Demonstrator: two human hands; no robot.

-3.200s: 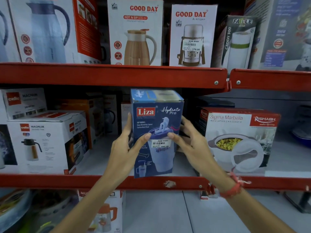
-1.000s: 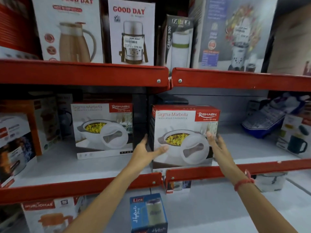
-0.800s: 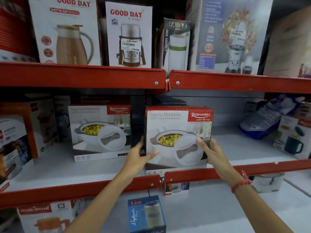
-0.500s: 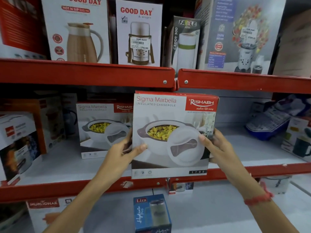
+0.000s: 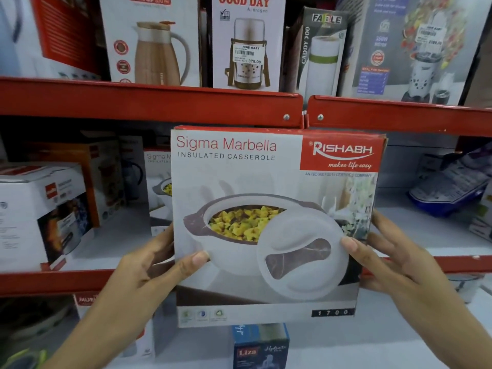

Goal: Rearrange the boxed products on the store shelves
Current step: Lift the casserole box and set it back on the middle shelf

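A white and red Sigma Marbella casserole box (image 5: 266,182) is held up in front of the middle shelf (image 5: 80,282), clear of it. My left hand (image 5: 151,265) grips its left side with the thumb on the front. My right hand (image 5: 386,262) grips its right side the same way. A second casserole box (image 5: 159,187) stands on the middle shelf behind it, mostly hidden. A blue Liza bottle box (image 5: 259,347) stands on the lower shelf below.
Good Day flask boxes (image 5: 151,41) (image 5: 246,43), a Fable box (image 5: 319,51) and a blender box (image 5: 415,46) line the top shelf. White and orange jug boxes (image 5: 45,209) fill the middle shelf's left. A blue packet (image 5: 450,187) lies at its right.
The casserole box has come off the middle shelf, up and toward me, held in both hands. Earlier the Liza box moved from the middle shelf to the lower one.
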